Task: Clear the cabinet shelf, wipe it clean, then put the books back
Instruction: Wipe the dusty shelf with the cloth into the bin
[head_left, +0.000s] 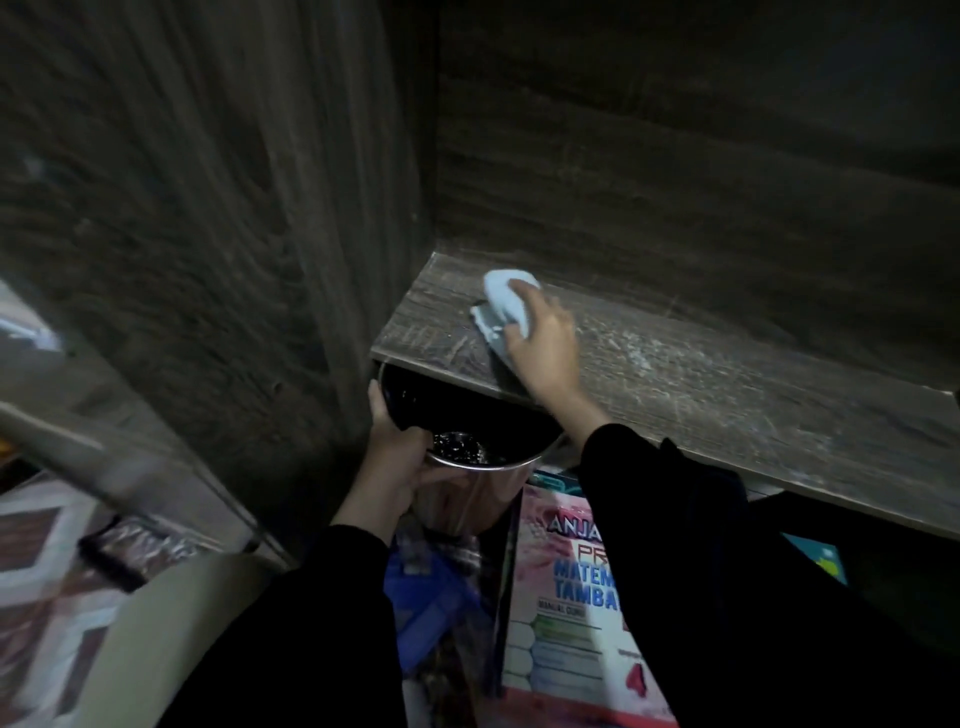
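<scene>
Clearly mid-wipe, from the head view: right hand (543, 345) pressed flat over a pale cloth (506, 306), bunched under the fingers and clenched lightly, near the left end of the bare shelf (727, 384), close to its front edge. Cleared of books already, by the look of it, so wiping judged the step in hand. Pale dusty streaks across the shelf to the right of the cloth, probably unwiped ground. Just below the shelf's front left corner, left hand (400, 457) grasping the rim of a shiny metal bin (467, 488), thumb hooked inside; probably held there to catch dust swept off the edge, hence the cloth worked toward that corner. Dark liner or bag inside the bin, contents too dim to name. Below the shelf and to the right of the bin, a pink workbook (561, 597) standing or leaning, title cut off by the right sleeve; likely one of the books awaiting return. Further below the shelf, a teal corner of another book (821, 561), mostly lost in shadow. Blue and patterned things beneath the bin, blurred, not identifiable. Left of the shelf, the cabinet side panel (208, 234), smeared by motion. Back of the shelf dark; far right end cut off by the frame. Lower compartment largely hidden behind both black sleeves.
</scene>
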